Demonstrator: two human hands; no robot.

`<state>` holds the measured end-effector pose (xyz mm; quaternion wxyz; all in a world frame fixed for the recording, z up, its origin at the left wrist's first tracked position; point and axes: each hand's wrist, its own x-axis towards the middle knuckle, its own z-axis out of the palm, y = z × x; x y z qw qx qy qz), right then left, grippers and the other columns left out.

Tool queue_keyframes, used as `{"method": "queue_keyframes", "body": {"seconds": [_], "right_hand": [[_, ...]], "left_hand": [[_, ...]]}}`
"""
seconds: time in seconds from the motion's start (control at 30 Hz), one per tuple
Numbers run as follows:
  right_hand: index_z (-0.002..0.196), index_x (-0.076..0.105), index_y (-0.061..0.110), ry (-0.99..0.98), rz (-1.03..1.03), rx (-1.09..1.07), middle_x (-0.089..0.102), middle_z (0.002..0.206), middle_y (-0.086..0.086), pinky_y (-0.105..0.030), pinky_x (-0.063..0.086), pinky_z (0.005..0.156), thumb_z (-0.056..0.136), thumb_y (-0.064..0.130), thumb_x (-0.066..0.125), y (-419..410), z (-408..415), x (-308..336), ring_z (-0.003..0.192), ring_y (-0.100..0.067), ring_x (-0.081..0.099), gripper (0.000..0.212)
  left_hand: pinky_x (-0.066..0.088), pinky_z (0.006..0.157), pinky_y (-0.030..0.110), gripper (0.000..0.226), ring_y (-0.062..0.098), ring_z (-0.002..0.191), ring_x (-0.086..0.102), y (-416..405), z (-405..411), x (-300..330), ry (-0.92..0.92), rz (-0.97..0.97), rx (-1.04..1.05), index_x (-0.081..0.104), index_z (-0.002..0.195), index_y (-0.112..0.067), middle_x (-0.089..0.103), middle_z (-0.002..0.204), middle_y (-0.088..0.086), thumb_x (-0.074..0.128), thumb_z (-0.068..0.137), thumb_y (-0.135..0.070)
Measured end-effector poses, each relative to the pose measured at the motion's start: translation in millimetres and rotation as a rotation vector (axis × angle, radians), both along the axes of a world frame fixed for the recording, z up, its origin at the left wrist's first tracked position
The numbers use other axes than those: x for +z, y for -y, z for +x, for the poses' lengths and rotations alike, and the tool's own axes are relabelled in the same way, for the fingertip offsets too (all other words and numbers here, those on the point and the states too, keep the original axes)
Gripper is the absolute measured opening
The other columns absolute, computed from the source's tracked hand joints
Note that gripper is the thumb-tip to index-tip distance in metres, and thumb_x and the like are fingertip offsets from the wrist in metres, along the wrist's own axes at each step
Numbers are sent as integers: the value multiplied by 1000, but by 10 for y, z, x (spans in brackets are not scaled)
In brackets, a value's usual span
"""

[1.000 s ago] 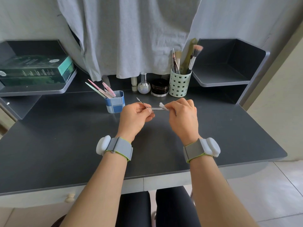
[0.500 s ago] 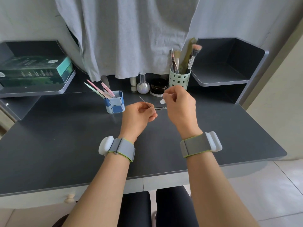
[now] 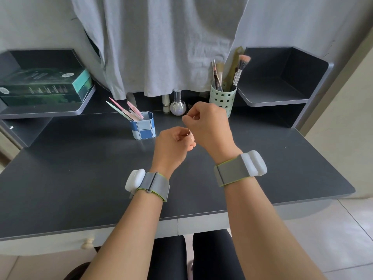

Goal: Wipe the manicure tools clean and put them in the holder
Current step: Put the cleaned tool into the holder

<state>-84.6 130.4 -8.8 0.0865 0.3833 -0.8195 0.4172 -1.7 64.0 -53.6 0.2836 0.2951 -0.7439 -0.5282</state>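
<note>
Both hands are raised over the middle of the dark desk. My left hand is curled, its fingertips closed near a small pale bit that is mostly hidden; the thin metal manicure tool does not show. Just above and to the right, my right hand is curled too, thumb and forefinger pinched together at its left side, the white wipe hidden inside. The two hands nearly touch. The blue checked holder stands left of them with pink and green nail files leaning out.
A green perforated cup of brushes stands behind my right hand, with a round glass bottle and a small tube beside it. Green boxes lie on the left shelf. A grey cloth hangs at the back.
My right hand has lifted up and back, away from the tool. My left hand has turned, so the thin tool that stuck out between the hands no longer shows.
</note>
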Motion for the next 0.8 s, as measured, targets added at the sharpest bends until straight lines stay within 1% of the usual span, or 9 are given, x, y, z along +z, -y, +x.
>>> {"method": "queue_keyframes", "body": {"seconds": [0.07,0.1,0.27,0.37,0.47,0.57,0.67,0.73,0.8], "right_hand": [[81,71,9,13,-21,-29,66,73,-1,-31,50,65,87,17,65,-35,-45,23,72,-21,61,11],[80,71,8,30,-32,-42,66,71,0,-30,50,66,86,17,65,-61,-68,40,72,-20,61,12],[77,72,8,100,-26,-96,62,65,4,-31,52,72,85,14,65,-162,-165,70,77,-20,63,12],[75,71,8,128,-7,-118,61,64,4,-32,52,69,83,13,65,-186,-214,52,78,-23,63,11],[71,70,10,154,35,-137,63,67,1,-25,44,64,82,14,67,-214,-268,41,79,-21,61,12],[63,63,16,210,63,-152,60,64,3,-23,40,61,82,14,69,-241,-297,40,76,-19,58,20],[59,60,19,256,99,-157,64,71,-4,-24,39,59,83,15,70,-274,-317,36,78,-19,57,26],[62,66,15,314,121,-162,68,76,-8,-22,40,54,82,16,70,-301,-333,29,73,-19,56,21],[72,74,10,387,149,-163,69,78,-8,-22,42,52,82,18,71,-317,-347,10,62,-16,53,13]], "left_hand": [[60,79,25,14,8,75,74,2,-14,-28,-36,43,2,76,95,-11,77,79,2,64,89,-10],[61,82,29,13,9,76,75,5,-20,-38,-52,60,3,76,96,-10,77,80,4,64,90,-10],[61,84,36,8,15,77,76,15,-20,-50,-94,130,24,74,94,-9,76,81,7,68,89,-8],[61,84,36,7,16,77,76,16,-21,-49,-108,157,24,73,93,-10,76,84,9,68,90,-7],[62,82,34,7,18,77,76,28,-15,-56,-125,167,30,73,92,-11,75,85,9,68,90,-6],[62,81,34,7,19,77,76,37,-20,-70,-139,178,31,72,94,-9,75,85,10,69,90,-5],[62,80,33,7,20,78,76,33,-29,-84,-144,179,28,72,96,-7,75,86,13,68,91,-3],[62,80,32,8,20,78,76,35,-30,-93,-154,171,18,72,97,-7,75,87,14,68,91,-3],[62,80,31,10,19,78,76,42,-25,-94,-162,166,11,72,98,-8,75,87,13,68,91,-3]]}}
